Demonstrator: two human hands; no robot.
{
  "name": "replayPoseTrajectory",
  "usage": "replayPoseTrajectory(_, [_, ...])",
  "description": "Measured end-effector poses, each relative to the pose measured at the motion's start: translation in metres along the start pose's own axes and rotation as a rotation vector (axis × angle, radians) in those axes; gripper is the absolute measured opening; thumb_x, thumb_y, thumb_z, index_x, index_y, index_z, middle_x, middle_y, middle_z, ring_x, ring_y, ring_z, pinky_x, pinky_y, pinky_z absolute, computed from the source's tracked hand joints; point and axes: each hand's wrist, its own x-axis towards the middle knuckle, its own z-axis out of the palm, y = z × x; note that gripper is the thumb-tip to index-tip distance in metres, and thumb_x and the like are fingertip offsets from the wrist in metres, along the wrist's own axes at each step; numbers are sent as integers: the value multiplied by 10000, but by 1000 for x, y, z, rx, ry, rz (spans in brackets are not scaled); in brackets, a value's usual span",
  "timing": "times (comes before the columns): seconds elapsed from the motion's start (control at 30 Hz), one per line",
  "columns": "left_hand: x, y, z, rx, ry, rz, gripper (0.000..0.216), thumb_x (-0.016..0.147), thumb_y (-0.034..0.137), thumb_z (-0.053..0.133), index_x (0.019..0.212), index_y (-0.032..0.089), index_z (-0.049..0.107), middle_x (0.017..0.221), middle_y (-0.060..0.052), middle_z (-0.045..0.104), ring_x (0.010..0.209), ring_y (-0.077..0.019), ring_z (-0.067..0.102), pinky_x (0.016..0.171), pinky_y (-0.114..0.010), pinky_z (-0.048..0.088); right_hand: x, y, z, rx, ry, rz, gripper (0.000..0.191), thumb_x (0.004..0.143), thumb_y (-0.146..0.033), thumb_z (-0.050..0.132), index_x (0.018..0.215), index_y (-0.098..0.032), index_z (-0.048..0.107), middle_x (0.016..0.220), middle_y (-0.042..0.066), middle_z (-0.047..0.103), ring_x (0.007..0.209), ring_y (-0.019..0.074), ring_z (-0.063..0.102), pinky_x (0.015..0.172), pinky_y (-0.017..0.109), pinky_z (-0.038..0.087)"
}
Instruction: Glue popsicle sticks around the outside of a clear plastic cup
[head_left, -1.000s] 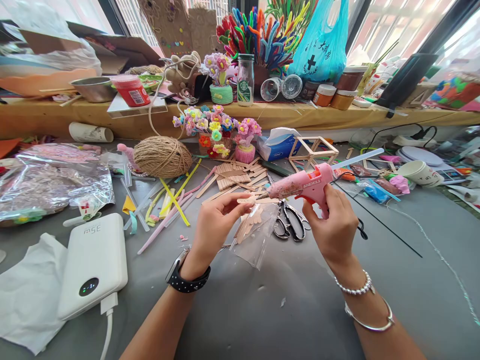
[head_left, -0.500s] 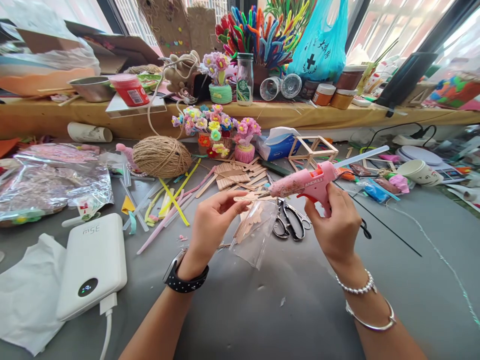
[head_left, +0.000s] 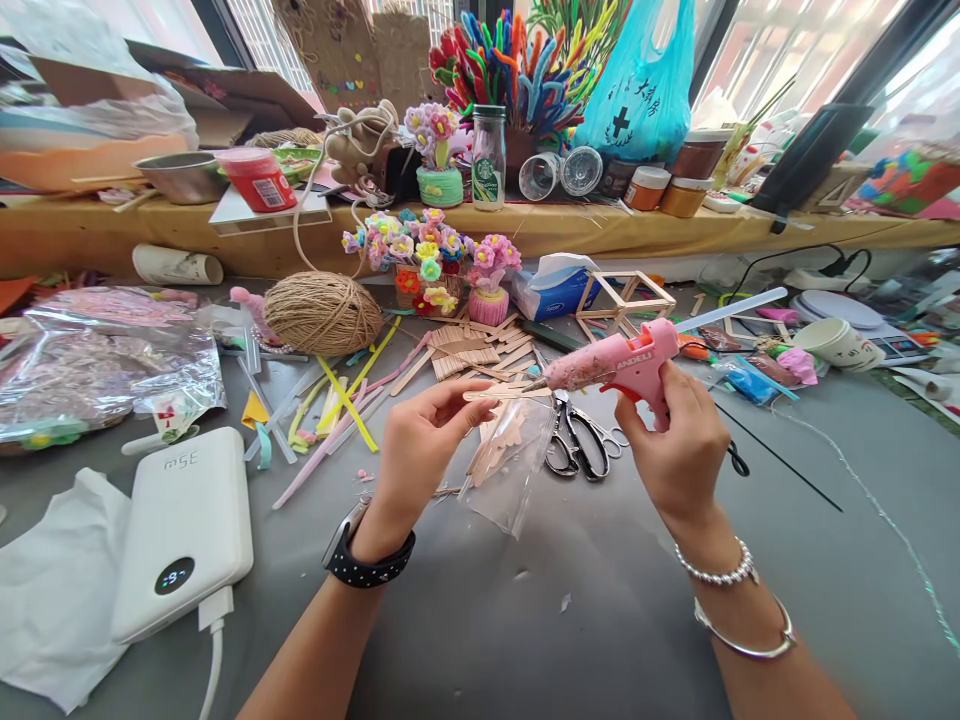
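My right hand [head_left: 675,430] is wrapped round the handle of a pink hot glue gun [head_left: 611,362], with a clear glue stick [head_left: 731,310] jutting from its back. The gun's nozzle points left, at or just above a wooden craft stick [head_left: 510,393]; I cannot tell whether they touch. Between thumb and fingers, my left hand [head_left: 424,440] pinches that stick's left end. Below it lies a clear plastic bag [head_left: 510,490] with more craft sticks. Black-handled scissors [head_left: 585,440] rest on the table between my hands. A pile of craft sticks [head_left: 465,352] lies behind.
A white power bank [head_left: 187,530] with a cable lies at the left, near a twine ball [head_left: 324,313]. Pipe-cleaner flowers [head_left: 427,250] and a stick frame [head_left: 626,297] stand at the back. A black cord and a thin dark rod [head_left: 784,460] lie at the right.
My right hand has shifted slightly right with the glue gun, its nozzle sliding along the craft stick's length. My left hand has barely moved and keeps its pinch.
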Motion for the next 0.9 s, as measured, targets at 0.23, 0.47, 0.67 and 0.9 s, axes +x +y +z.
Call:
replayPoseTrajectory(0.23, [-1, 3, 0, 11, 12, -1, 219, 697, 314, 667, 852, 160, 675, 706, -27, 710, 652, -144, 670, 653, -224, 541, 0, 3, 0, 18, 0, -15, 237, 741, -173, 528, 973, -133, 561, 731, 61, 612, 698, 212, 581, 578, 310, 457])
replayPoseTrajectory(0.47, [-2, 4, 1, 6, 21, -5, 222, 701, 306, 664, 859, 151, 675, 704, -32, 711, 657, -150, 672, 662, -235, 546, 0, 6, 2, 22, 11, -19, 229, 747, -197, 529, 960, -126, 571, 706, 58, 602, 685, 209, 582, 567, 307, 457])
replayPoseTrajectory(0.67, [-2, 6, 1, -8, 26, -6, 213, 693, 303, 671, 848, 156, 677, 726, -34, 712, 651, -151, 671, 662, -243, 552, 0, 4, 1, 1, 0, -8, 265, 742, -174, 529, 1000, -121, 564, 751, 75, 627, 713, 221, 597, 587, 313, 469])
replayPoseTrajectory(0.9, [-3, 6, 1, -5, 39, 2, 212, 699, 292, 668, 855, 150, 674, 700, -24, 706, 638, -141, 667, 649, -230, 550, 0, 6, 1, 11, -6, 7, 271, 755, -187, 523, 1015, -127, 569, 763, 78, 629, 723, 222, 601, 608, 329, 487])
